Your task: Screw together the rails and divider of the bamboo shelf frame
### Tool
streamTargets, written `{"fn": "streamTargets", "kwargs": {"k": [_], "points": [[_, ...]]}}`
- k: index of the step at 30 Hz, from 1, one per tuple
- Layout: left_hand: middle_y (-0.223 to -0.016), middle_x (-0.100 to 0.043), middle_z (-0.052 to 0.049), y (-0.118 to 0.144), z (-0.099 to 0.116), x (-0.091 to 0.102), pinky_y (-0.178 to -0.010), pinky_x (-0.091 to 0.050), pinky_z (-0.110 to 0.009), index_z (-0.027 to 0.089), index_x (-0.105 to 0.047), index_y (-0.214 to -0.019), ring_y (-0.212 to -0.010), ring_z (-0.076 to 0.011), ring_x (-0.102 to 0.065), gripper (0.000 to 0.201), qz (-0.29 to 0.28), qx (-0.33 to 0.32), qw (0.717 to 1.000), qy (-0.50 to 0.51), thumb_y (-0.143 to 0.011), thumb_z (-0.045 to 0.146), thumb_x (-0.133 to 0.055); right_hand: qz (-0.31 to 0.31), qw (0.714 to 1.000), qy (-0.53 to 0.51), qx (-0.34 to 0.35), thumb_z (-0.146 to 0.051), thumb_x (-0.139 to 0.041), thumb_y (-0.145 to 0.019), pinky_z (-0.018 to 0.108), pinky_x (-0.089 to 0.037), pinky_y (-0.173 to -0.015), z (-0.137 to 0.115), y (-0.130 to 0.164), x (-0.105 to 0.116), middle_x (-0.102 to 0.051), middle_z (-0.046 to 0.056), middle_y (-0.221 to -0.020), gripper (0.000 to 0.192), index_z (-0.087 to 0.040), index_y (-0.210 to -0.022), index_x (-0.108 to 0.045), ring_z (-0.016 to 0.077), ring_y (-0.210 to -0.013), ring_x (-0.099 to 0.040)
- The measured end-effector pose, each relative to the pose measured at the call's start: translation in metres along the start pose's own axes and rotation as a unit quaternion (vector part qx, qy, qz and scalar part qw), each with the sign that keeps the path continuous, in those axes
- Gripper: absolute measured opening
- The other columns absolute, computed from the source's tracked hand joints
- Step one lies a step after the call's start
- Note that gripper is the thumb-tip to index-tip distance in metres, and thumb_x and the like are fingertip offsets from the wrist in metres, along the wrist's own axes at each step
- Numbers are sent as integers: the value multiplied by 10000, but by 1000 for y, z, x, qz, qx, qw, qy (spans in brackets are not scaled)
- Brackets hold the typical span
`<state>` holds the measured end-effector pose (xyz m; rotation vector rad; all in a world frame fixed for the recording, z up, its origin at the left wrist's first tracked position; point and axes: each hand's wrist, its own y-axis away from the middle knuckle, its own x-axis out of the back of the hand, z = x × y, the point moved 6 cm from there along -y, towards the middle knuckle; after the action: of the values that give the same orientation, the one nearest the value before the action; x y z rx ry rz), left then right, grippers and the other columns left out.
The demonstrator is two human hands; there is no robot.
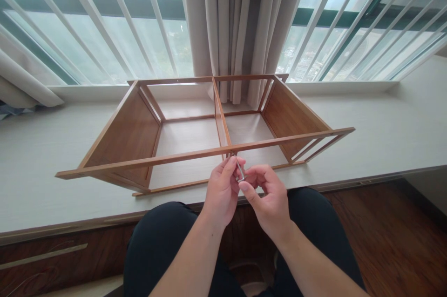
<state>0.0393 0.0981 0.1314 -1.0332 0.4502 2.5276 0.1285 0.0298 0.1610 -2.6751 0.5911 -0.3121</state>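
Both left hand (222, 190) and right hand (268, 197) grip one thin metal rod (240, 167) at the near rail (181, 157) of the wooden frame (219, 118).

Soft daylight comes through the windows (349, 22) behind the wooden frame (221, 118), whitening to glare high beyond its right side and leaving the outdoor view hazy. The curtain (230, 22) directly behind it looks greyer, and the floor (387, 222) in front dim. Wide-angle stretch slants the window bars on either side.
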Motion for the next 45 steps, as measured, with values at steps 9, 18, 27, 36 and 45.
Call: {"fn": "streamTargets", "kwargs": {"k": [9,18,27,36,45], "points": [[-730,-485,7,2,1,-1,-579,-452,-203,132,-711,-894,-631,-95,-470,327,25,11,1000,9,-850,443,-803,8,993,94,68,-234,-761,-883,209,-504,-612,-9,0,-3,-642,-55,-745,173,-231,-992,-626,97,-608,-560],[-710,-496,24,2,2,-4,-532,-470,-224,129,-680,-891,-574,-97,-506,358,21,20,999,34,-812,440,-838,18,985,128,112,-219,-716,-924,198,-506,-627,-16,-4,-3,-662,-53,-750,119,-230,-1003,-628,92,-623,-577],[-686,-487,32,3,5,-7,-539,-469,-230,140,-651,-847,-565,-98,-505,357,10,13,999,36,-807,437,-844,21,982,141,122,-235,-717,-927,215,-514,-627,-20,-6,-4,-665,-44,-737,100,-221,-994,-643,103,-615,-578],[-737,-523,10,-2,-2,2,-636,-438,-161,128,-682,-881,-665,-73,-485,375,21,19,998,62,-796,436,-877,26,987,128,94,-267,-677,-959,211,-523,-626,-18,-6,-2,-694,-27,-762,49,-219,-968,-666,111,-640,-619],[-714,-534,16,-2,1,0,-604,-427,-179,131,-697,-865,-633,-77,-489,401,23,16,998,52,-756,460,-899,15,991,113,65,-300,-657,-970,236,-513,-625,-16,-7,-3,-700,-13,-750,92,-216,-937,-676,129,-638,-621]]}}
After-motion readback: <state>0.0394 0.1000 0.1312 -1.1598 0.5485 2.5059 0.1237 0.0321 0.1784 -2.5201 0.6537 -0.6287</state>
